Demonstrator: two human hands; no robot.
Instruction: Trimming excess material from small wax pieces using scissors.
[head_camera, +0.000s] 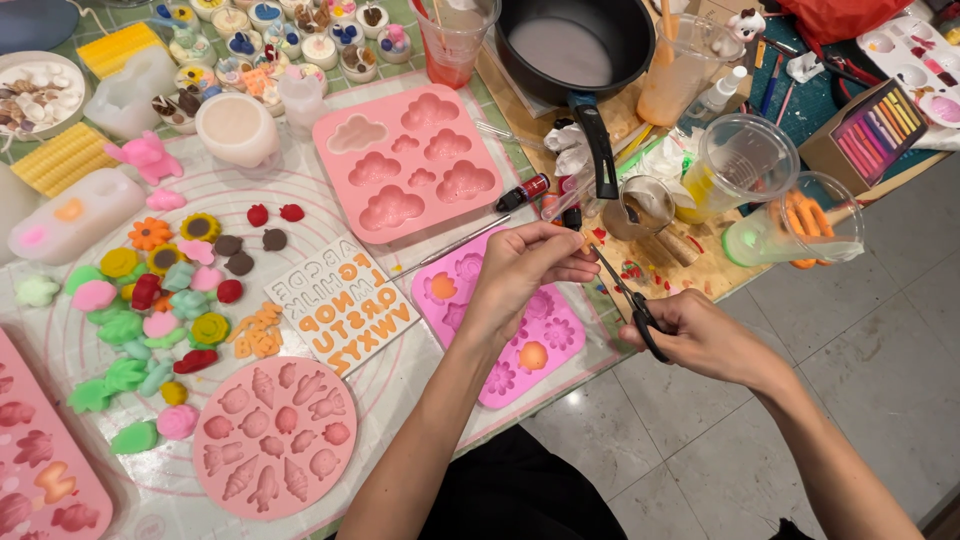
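My left hand (522, 272) pinches a small dark-tipped dropper tube (571, 216) above a pink flower mould (505, 325). My right hand (705, 335) grips black-handled scissors (622, 290), whose blades point up toward the tip of the tube. Two cavities of the flower mould hold orange filling. Both hands hover over the table's front right edge.
A pink cloud mould (405, 160), a round pink shell mould (275, 435) and a letter mould (340, 305) lie on the mat. Coloured soap shapes (160, 300) are spread at left. A black pan (575, 45), plastic cups (740, 160) and a small metal cup (645, 205) stand behind.
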